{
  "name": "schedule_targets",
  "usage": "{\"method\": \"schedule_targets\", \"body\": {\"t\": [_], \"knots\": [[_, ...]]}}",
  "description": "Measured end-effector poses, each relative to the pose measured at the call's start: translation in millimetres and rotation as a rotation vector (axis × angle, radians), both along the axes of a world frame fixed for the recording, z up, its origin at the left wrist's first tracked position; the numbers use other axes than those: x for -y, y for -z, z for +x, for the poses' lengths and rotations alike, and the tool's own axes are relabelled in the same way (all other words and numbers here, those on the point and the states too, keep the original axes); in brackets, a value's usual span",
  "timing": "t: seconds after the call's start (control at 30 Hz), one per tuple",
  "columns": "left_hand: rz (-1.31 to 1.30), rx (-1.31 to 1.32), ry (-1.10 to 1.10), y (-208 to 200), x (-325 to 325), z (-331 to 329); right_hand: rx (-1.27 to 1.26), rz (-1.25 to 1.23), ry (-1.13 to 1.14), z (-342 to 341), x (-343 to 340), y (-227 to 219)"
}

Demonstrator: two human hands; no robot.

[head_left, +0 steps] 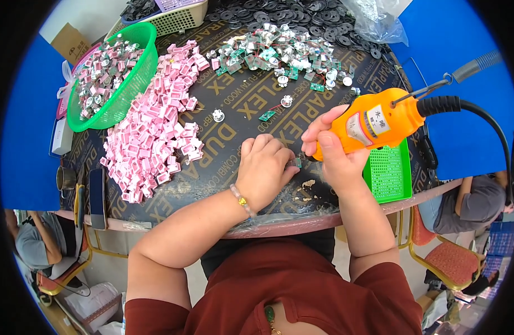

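Observation:
My right hand (pixel 344 162) is wrapped round an orange electric screwdriver (pixel 374 120), tilted with its tip end toward my left hand. A black cable and a hook on a spring join its rear end. My left hand (pixel 263 170) rests on the dark table, fingers curled and pinching a small part with a green circuit board (pixel 298 162) at the fingertips; most of that part is hidden. Just beyond the hands lie a loose circuit board (pixel 267 115) and a round silvery piece (pixel 286 101) wired to it. Another round silvery piece (pixel 218 115) sits further left.
Pink plastic housings (pixel 156 134) are heaped at the left, beside a green basket (pixel 151 56) of mixed parts. Wired circuit boards (pixel 268 53) and black discs (pixel 301 14) pile at the back. A green tray (pixel 405 187) stands right. Other people sit at both sides.

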State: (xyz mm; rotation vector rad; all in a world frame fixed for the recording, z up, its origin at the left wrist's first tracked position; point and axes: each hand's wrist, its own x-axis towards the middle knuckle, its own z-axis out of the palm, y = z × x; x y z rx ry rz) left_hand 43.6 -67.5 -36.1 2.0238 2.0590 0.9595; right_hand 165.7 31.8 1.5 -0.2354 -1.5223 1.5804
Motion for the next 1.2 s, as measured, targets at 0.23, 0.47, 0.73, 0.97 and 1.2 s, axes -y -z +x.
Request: {"method": "schedule_targets", "body": {"t": [0.23, 0.47, 0.73, 0.97, 1.2], "knots": [[0.103, -0.066, 0.039, 8, -1, 3, -0.077, -0.017, 0.029, 13, -1, -7], [0.094, -0.074, 0.018, 7, 1, 5, -0.048, 0.211, 0.404, 71, -60, -49], [0.099, -0.091, 0.022, 6, 0, 7, 0.093, 0.157, 0.570, 90, -111, -12], [0.108, -0.095, 0.021, 5, -1, 8, 0.091, 0.144, 0.551, 93, -111, -12], [0.094, -0.082, 0.008, 6, 1, 6, -0.050, 0.212, 0.569, 92, -95, -33]]}}
